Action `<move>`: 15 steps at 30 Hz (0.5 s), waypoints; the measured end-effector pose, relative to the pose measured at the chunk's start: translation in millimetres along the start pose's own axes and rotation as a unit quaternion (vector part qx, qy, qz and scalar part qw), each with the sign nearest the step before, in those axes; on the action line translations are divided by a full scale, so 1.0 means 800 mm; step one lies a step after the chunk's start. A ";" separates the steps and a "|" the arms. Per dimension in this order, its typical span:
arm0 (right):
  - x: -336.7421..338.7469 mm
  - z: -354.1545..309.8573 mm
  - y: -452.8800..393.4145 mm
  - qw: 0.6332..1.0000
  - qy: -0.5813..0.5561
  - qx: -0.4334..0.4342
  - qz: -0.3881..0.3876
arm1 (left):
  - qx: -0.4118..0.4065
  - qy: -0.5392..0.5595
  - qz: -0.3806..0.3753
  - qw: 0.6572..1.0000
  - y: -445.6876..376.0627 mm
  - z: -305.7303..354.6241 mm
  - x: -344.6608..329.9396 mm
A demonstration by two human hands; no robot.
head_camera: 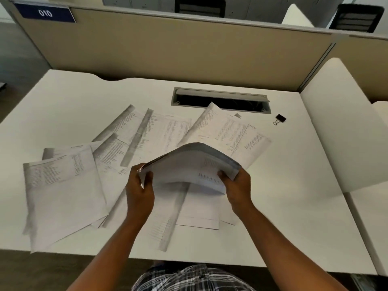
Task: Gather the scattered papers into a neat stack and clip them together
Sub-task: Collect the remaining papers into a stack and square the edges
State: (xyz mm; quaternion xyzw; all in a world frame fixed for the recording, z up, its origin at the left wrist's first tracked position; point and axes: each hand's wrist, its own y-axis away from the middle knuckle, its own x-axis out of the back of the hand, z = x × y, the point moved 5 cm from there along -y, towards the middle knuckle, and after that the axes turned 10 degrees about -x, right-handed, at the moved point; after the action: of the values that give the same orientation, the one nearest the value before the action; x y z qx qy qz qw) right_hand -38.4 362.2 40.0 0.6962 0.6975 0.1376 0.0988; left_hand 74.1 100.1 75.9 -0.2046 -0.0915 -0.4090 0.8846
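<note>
Both hands, left hand (140, 186) and right hand (237, 185), curled round the bowed thick sheaf of white printed papers (190, 162) above white table (294, 185); risk: sheets slipping loose, loose printed sheets (63, 185) left of the hands missed, small black binder clip (280, 119) far beyond right hand.

White worktop (294, 206) with a rectangular cable slot (220, 99) set into its far side, the grey flap raised and a dark cavity visible inside. Behind the worktop stands a beige partition panel (168, 51) with a grey top rail, carrying a blue number plate (45, 13) at its upper left corner; a white side divider (340, 122) with a rounded top closes off the right edge. Beyond the partition, two black chair backs (199, 6) appear; plaid fabric (189, 278) shows at the bottom.
</note>
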 end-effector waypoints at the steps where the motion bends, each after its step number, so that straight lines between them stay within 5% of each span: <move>1: -0.002 -0.002 0.004 1.000 0.007 0.004 0.001 | 0.007 -0.002 0.007 1.000 0.003 0.001 0.001; 6: 0.006 -0.010 0.011 0.999 0.020 0.031 -0.018 | -0.021 0.039 0.031 0.999 0.018 0.007 0.013; 9: 0.002 0.015 0.004 0.994 0.088 -0.012 -0.058 | 0.035 -0.004 -0.011 0.999 0.019 -0.015 0.004; 15: 0.002 0.026 0.001 0.994 0.112 0.002 -0.010 | 0.062 -0.025 0.004 0.998 0.021 -0.023 0.007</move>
State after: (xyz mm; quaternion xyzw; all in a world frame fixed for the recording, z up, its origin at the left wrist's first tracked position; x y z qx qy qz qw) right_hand -30.6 365.1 20.9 0.6697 0.7112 0.2128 0.0199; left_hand 90.5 98.3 55.8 -0.1603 -0.1379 -0.3937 0.8946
